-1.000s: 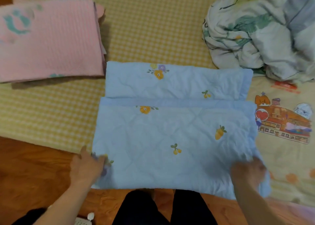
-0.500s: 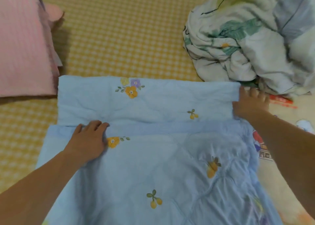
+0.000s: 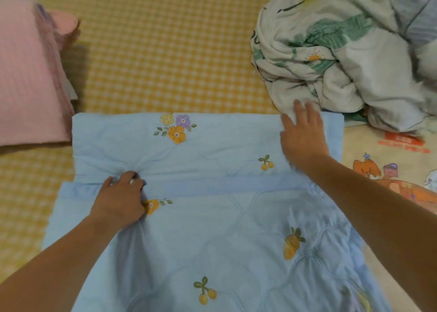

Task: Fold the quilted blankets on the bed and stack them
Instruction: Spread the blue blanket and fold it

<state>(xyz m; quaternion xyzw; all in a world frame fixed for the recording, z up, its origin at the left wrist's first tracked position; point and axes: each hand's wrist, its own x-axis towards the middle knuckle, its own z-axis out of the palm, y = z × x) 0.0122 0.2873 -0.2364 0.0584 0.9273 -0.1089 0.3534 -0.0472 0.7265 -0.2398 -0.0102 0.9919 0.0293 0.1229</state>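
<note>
head view: two hands on one blue blanket (image 3: pixel 212 229), left hand (image 3: pixel 119 199) gripping, right hand (image 3: pixel 303 137) flat.

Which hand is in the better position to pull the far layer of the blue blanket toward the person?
The left hand. Its fingers already bunch the blue blanket at the fold line. The right hand lies flat and open near the far corner.

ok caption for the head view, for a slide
Left hand bunches the blue quilted blanket while the right hand lies flat on it.
</note>
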